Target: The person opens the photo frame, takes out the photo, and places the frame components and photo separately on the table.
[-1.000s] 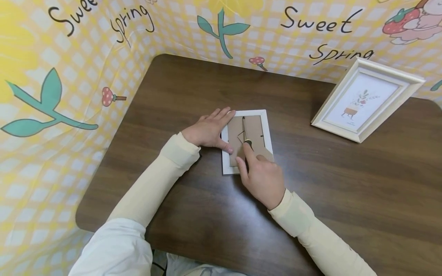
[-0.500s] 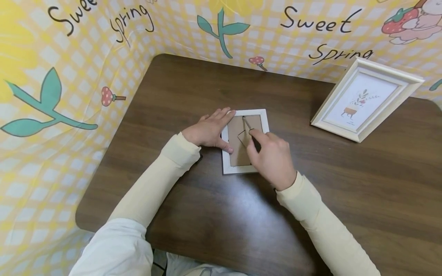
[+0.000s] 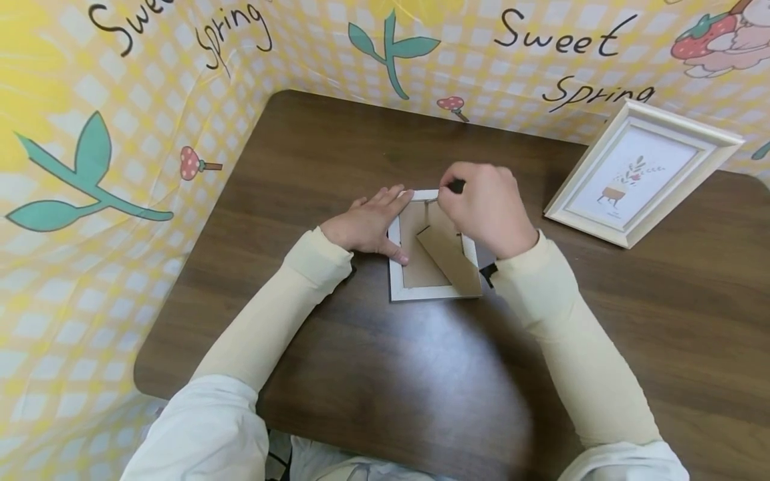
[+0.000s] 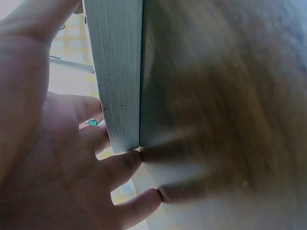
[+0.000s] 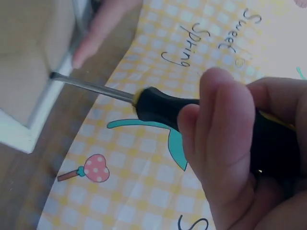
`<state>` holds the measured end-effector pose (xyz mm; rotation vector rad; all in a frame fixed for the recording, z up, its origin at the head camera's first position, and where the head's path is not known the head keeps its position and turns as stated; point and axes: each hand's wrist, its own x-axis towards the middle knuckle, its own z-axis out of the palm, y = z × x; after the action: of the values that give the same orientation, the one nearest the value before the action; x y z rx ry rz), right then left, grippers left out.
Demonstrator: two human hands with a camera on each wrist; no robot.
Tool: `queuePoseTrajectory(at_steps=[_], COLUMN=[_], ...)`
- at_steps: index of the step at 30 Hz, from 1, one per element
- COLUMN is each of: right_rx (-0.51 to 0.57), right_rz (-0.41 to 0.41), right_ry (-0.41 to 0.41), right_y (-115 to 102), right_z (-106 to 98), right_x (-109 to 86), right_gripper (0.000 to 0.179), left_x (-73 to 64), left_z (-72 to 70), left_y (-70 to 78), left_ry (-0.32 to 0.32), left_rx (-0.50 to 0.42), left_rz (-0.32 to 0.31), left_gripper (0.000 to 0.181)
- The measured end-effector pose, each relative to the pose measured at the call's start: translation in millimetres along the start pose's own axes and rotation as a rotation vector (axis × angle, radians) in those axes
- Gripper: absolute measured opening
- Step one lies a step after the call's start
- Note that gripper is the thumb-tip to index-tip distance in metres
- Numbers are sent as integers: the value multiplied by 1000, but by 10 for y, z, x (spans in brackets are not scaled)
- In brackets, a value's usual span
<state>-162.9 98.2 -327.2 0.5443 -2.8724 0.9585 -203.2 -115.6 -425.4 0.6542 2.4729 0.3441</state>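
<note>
A white photo frame [image 3: 394, 284] lies face down on the table, its brown backing board [image 3: 415, 264] and angled stand leg [image 3: 451, 257] showing. My left hand [image 3: 368, 224] rests along its left side, fingers stretched forward and thumb on the backing. In the left wrist view, fingertips reach past the end of the frame's edge [image 4: 120, 86]. With curled fingers my right hand [image 3: 488, 206] grips a black-handled screwdriver [image 5: 163, 106] over the frame's far end. The right wrist view shows its metal tip at the rim's inner edge; whether it touches a tab there I cannot tell.
A second, cream-coloured frame [image 3: 586, 224] with a plant print stands tilted at the right of the brown wooden table [image 3: 337, 354]. Yellow checked cloth [image 3: 325, 73] hangs behind the table and along its left side.
My right hand has moved away from me to the frame's far end, swinging the screwdriver's handle round and uncovering the stand leg. The left hand has kept its place on the frame.
</note>
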Motion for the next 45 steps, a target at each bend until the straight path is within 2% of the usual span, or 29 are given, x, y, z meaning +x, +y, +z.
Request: queuePoseTrajectory(at_steps=[7,12,18,26,30,37,41,45], right_rx=[27,48,85,103,104,109,216,364], right_rz=[119,201,226,251,223,205,233,264], right_ry=[-158,-260,-357,-407,-381,-237,-196,-178], right_y=[-81,-114,-91,-76,-21,143,280,472], right_z=[-157,-263,-295,-330,-347,-348,-421,-543], right_x=[251,506,772,958,806,176,-100,-254], right_gripper=[19,18,17,18,17,16,17,22], left_x=[-1,-14,-25,-24,-31,-40,-41,-25], left_z=[-14,-25,-22,-38,-22,-27,-21,-4], left_y=[15,8,0,1,24,60,71,77], left_ry=[-2,-6,-10,-5,-3,-11,-6,3], left_rx=[-19,-22,-24,-34,-46,-27,-41,-42], left_rz=[15,7,6,-4,-6,-30,-36,-33], left_gripper=[127,127,127,127,128,127,128,127])
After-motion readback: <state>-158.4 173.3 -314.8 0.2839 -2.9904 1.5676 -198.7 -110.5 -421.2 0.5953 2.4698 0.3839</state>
